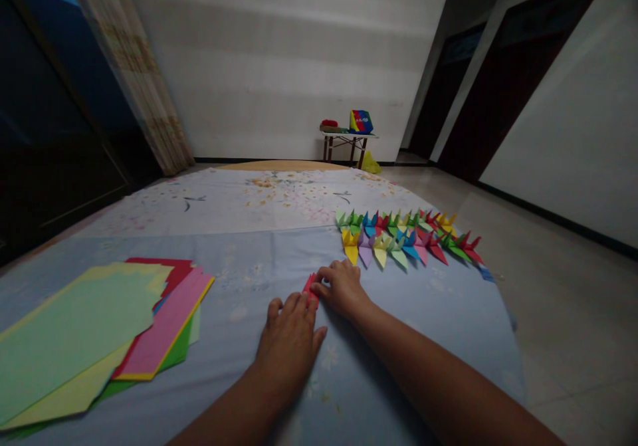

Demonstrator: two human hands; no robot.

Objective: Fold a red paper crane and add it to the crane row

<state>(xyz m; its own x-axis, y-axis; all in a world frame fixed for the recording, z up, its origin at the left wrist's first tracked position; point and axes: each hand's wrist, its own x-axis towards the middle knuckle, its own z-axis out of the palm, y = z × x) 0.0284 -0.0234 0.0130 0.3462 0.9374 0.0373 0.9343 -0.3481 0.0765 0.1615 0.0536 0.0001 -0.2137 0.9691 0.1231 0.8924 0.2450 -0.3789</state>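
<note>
A small red folded paper (310,286) lies on the blue sheet (249,280) in front of me. My left hand (290,339) presses on its near end with fingers curled down. My right hand (341,288) pinches its far side with closed fingers. Most of the red paper is hidden under the fingers. Just beyond my right hand lie two rows of several coloured paper cranes (406,238).
A fanned stack of coloured paper sheets (94,333) lies at the left. Beyond the blue sheet is a white floral sheet (239,197). A small table (346,141) with a coloured box stands by the far wall. Tiled floor (563,300) runs along the right.
</note>
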